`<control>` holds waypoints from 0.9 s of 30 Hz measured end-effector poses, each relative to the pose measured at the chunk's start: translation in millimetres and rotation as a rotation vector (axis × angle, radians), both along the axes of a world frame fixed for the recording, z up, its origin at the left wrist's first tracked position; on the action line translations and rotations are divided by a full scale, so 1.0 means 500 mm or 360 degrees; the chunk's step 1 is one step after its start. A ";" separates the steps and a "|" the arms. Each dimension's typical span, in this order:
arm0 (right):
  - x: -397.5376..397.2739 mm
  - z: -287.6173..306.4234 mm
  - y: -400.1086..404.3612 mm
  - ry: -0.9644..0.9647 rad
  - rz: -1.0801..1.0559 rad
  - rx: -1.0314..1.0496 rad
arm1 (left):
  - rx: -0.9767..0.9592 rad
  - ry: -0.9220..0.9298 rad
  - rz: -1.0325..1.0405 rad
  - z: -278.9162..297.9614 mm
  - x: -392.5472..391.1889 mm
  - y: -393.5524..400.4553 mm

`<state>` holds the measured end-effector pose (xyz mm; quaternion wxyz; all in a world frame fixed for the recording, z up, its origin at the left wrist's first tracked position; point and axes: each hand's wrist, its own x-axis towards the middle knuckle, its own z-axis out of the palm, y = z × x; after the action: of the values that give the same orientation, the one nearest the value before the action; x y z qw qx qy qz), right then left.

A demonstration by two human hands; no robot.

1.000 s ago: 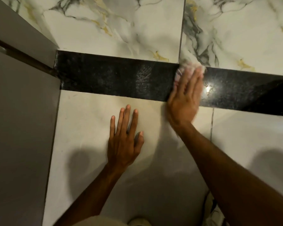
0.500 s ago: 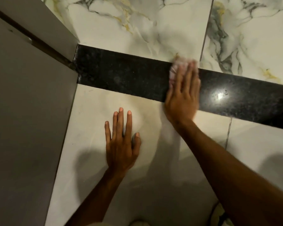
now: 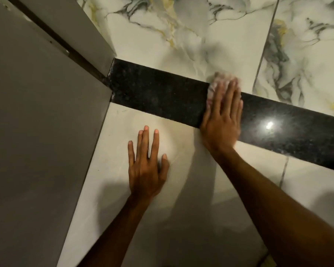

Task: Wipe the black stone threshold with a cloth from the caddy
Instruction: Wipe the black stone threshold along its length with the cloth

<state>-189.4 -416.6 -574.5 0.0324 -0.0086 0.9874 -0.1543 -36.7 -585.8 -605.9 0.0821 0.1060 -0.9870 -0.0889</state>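
The black stone threshold (image 3: pixel 158 95) runs as a speckled dark strip across the floor, from the wall corner at the left down to the right edge. My right hand (image 3: pixel 223 116) lies flat across it, pressing a pale pinkish cloth (image 3: pixel 215 82) whose crumpled edge shows beyond my fingertips. Most of the cloth is hidden under the palm. My left hand (image 3: pixel 147 166) rests flat on the plain cream tile just in front of the threshold, fingers spread, holding nothing. The stretch right of my right hand shines with a light reflection; the stretch to its left looks duller.
A grey wall or door panel (image 3: pixel 37 132) fills the left side, with a dark groove running to the threshold's left end. Marble-veined tiles (image 3: pixel 181 35) lie beyond the strip, plain cream tiles (image 3: pixel 191 209) in front. The caddy is not in view.
The view has shifted so the wall corner sits further right. My right hand with the cloth sits slightly further left along the threshold, towards the wall. My left hand stays planted.
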 end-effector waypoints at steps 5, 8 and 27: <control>-0.004 0.003 -0.182 -0.0014 0.0564 -0.0124 | -0.0025 0.0048 0.0299 -0.010 0.001 0.004; 0.075 0.009 -0.113 -0.0003 0.0943 -0.0048 | -0.0090 -0.0015 0.0321 0.000 -0.003 0.005; 0.046 -0.015 -0.130 0.0102 0.0701 -0.0018 | -0.0028 -0.0132 0.0453 0.003 -0.006 0.002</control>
<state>-166.6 -481.7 -582.1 0.0340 -0.2291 0.9614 -0.1488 -39.7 -585.0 -604.6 0.0539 0.2477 -0.9653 -0.0633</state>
